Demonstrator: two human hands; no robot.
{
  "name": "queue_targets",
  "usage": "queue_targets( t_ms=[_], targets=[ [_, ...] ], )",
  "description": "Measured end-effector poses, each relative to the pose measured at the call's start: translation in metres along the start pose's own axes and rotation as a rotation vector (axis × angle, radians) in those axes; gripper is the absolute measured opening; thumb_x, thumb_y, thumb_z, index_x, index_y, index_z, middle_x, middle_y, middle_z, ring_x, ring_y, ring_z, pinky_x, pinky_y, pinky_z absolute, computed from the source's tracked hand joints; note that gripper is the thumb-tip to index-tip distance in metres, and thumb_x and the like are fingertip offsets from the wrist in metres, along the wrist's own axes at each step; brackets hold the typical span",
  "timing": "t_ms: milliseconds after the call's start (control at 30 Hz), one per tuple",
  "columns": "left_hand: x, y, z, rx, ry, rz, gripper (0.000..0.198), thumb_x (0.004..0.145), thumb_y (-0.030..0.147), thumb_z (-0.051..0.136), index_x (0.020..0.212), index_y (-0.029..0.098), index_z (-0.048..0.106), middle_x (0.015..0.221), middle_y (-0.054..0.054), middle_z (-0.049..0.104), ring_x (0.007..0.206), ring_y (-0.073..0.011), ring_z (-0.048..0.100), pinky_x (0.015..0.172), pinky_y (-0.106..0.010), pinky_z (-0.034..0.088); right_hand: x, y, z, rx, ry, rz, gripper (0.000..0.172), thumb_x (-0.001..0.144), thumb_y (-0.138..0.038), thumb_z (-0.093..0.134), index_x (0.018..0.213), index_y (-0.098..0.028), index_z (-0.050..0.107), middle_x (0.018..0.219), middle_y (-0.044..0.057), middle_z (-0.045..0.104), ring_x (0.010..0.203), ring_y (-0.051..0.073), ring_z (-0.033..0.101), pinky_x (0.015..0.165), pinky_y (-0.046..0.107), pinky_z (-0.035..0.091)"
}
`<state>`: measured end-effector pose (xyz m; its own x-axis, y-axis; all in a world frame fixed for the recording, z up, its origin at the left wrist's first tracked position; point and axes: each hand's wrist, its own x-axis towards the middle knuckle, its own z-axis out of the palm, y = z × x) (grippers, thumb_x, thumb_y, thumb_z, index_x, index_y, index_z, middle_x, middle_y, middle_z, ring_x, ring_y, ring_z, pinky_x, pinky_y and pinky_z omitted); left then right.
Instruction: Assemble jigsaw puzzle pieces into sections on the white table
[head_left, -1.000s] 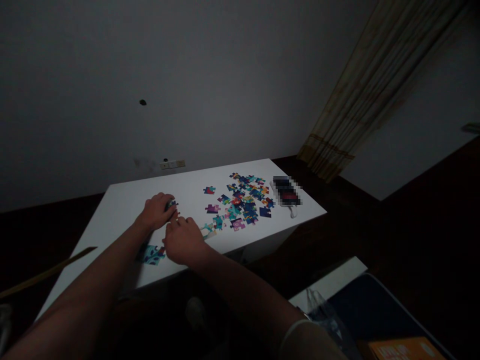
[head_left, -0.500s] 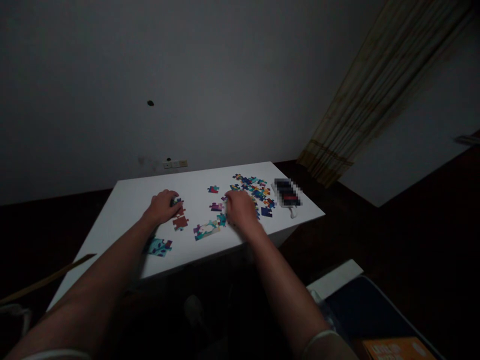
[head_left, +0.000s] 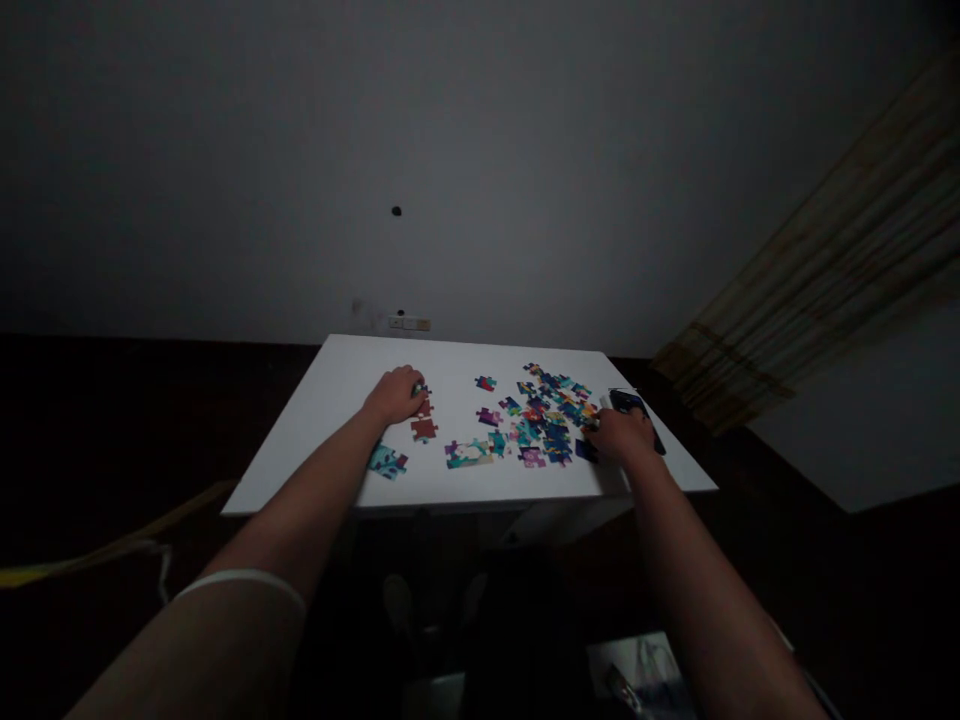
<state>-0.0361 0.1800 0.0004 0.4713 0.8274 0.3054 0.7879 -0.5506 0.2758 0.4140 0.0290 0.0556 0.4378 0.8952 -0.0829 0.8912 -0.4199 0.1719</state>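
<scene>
Left hand (head_left: 394, 395) lies knuckles-up on the desk (head_left: 337, 400), fingers curled. A small greenish piece (head_left: 418, 388) sits right at the fingertips, but it is too dark to tell whether it is gripped or only touched. Just in front of that hand, toward the near edge, is a red-brown piece (head_left: 424, 428). A teal cluster (head_left: 386, 460) lies beside the left forearm, close to the desk's near edge.

Right hand (head_left: 622, 435) is down on the desk at the right side of the loose pile (head_left: 547, 415), fingers bent toward the pieces; cannot tell if it holds one. A dark phone (head_left: 637, 408) lies just behind it, partly covered by it.

Between the two hands there is a joined strip (head_left: 469, 453) of pale and teal pieces near the front edge, a purple piece (head_left: 489, 415) behind it, and a single blue-red piece (head_left: 486, 382) farther back.

Beyond the desk are a grey wall (head_left: 450, 150) with a socket plate (head_left: 409, 322) and a small dark spot (head_left: 396, 211). A striped curtain (head_left: 825, 300) hangs at the right.
</scene>
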Motion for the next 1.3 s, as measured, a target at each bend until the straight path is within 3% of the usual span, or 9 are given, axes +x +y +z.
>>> queue_targets(
  t_ms=[100,267,400,567,667,767,933,1067,1300],
  targets=[
    [-0.002,0.001,0.0,-0.004,-0.006,0.0,0.03,0.098,0.037,0.06,0.113,0.018,0.078,0.116,-0.018,0.073,0.11,-0.0344,0.068,0.099,-0.051,0.051,0.006,0.004,0.003,0.032,0.04,0.01,0.045,0.102,-0.046,0.075,0.133,-0.014,0.082,0.132,0.031,0.074,0.136,0.044,0.06,0.1,0.05,0.043],
    [-0.001,-0.003,0.005,-0.039,-0.012,-0.022,0.028,0.097,0.039,0.066,0.115,0.02,0.078,0.117,-0.016,0.072,0.114,-0.0335,0.067,0.102,-0.048,0.05,0.011,0.006,0.002,0.314,0.232,-0.057,0.033,0.097,-0.025,0.07,0.126,-0.017,0.084,0.117,0.021,0.081,0.11,0.034,0.076,0.089,0.04,0.052],
    [-0.002,-0.005,0.007,-0.067,-0.014,-0.04,0.027,0.098,0.04,0.065,0.115,0.021,0.078,0.115,-0.014,0.072,0.113,-0.033,0.067,0.102,-0.047,0.051,0.005,-0.042,-0.005,0.679,0.438,-0.253,0.034,0.095,-0.033,0.068,0.12,-0.015,0.082,0.115,0.018,0.082,0.103,0.032,0.078,0.092,0.04,0.058],
    [-0.002,-0.01,0.004,-0.181,-0.002,-0.031,0.024,0.099,0.038,0.064,0.112,0.023,0.078,0.116,-0.012,0.074,0.113,-0.0306,0.068,0.103,-0.046,0.052,-0.004,-0.152,-0.011,1.12,0.098,-0.596,0.037,0.086,-0.046,0.08,0.113,-0.019,0.08,0.096,0.011,0.084,0.084,0.026,0.079,0.076,0.036,0.061],
    [-0.001,-0.016,0.002,-0.295,-0.033,-0.004,0.019,0.095,0.038,0.07,0.104,0.024,0.079,0.115,-0.01,0.076,0.112,-0.0289,0.068,0.104,-0.045,0.051,0.005,-0.204,-0.013,1.131,-0.101,-0.744,0.028,0.087,-0.038,0.081,0.108,-0.02,0.08,0.097,0.011,0.085,0.084,0.025,0.08,0.075,0.035,0.061],
    [-0.003,-0.02,-0.005,-0.366,-0.081,0.002,0.021,0.092,0.043,0.074,0.101,0.025,0.08,0.115,-0.009,0.075,0.113,-0.0281,0.066,0.107,-0.045,0.05,0.02,-0.232,-0.014,1.084,-0.153,-0.833,0.019,0.09,-0.026,0.075,0.108,-0.021,0.081,0.103,0.011,0.085,0.09,0.024,0.08,0.081,0.035,0.062],
    [-0.014,-0.015,-0.025,-0.306,-0.288,-0.002,0.066,0.07,0.07,0.091,0.121,0.032,0.077,0.138,-0.008,0.066,0.132,-0.0366,0.055,0.118,-0.055,0.043,0.038,-0.244,-0.007,0.994,-0.093,-0.856,0.022,0.091,-0.023,0.078,0.112,-0.023,0.083,0.099,0.01,0.085,0.09,0.026,0.08,0.082,0.037,0.063],
    [-0.021,-0.004,-0.033,-0.22,-0.432,-0.009,0.108,0.048,0.073,0.099,0.142,0.034,0.064,0.156,-0.01,0.053,0.141,-0.0418,0.046,0.124,-0.059,0.039,0.037,-0.244,0.001,0.95,-0.057,-0.887,0.021,0.092,-0.027,0.08,0.112,-0.023,0.084,0.101,0.011,0.085,0.089,0.026,0.079,0.08,0.036,0.061],
    [-0.02,0.003,-0.03,-0.144,-0.419,0.012,0.106,0.051,0.075,0.097,0.14,0.031,0.06,0.151,-0.011,0.054,0.136,-0.0409,0.048,0.121,-0.058,0.042,0.025,-0.246,0.0,0.834,0.007,-0.963,0.025,0.099,-0.018,0.067,0.115,-0.024,0.085,0.112,0.009,0.086,0.094,0.024,0.078,0.087,0.036,0.057]
  ],
)
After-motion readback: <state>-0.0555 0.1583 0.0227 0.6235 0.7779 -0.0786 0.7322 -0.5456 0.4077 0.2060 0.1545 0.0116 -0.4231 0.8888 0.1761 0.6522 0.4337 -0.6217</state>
